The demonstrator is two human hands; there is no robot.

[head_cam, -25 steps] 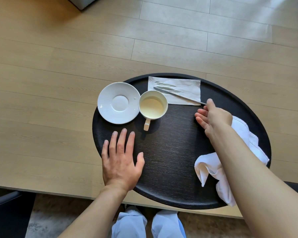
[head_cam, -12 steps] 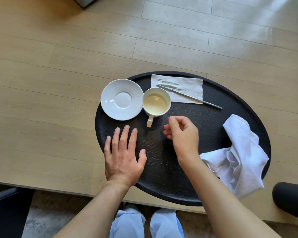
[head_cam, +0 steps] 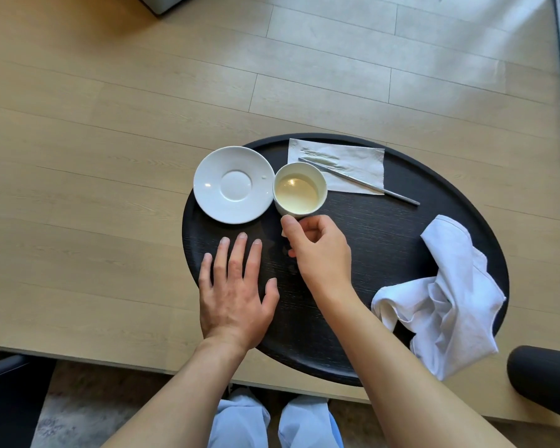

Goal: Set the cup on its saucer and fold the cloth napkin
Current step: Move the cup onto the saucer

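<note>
A white cup point(head_cam: 299, 189) with pale liquid stands on the black oval tray point(head_cam: 385, 240), touching the right rim of the empty white saucer point(head_cam: 235, 184). My right hand point(head_cam: 317, 250) is curled at the cup's near side, thumb and fingers pinched where the handle is; the handle itself is hidden by the hand. My left hand point(head_cam: 235, 292) lies flat, fingers spread, on the tray's near-left edge below the saucer. The white cloth napkin point(head_cam: 446, 295) lies crumpled on the tray's right side.
A paper napkin point(head_cam: 336, 168) with a metal utensil point(head_cam: 362, 182) across it lies at the tray's far side. The tray sits on a light wooden table point(head_cam: 110, 156). A dark rounded object point(head_cam: 543, 383) is at the lower right.
My right hand has travelled left from the tray's right side to the cup's handle and closed its fingers there. The left hand stays flat. The cloth napkin is uncovered.
</note>
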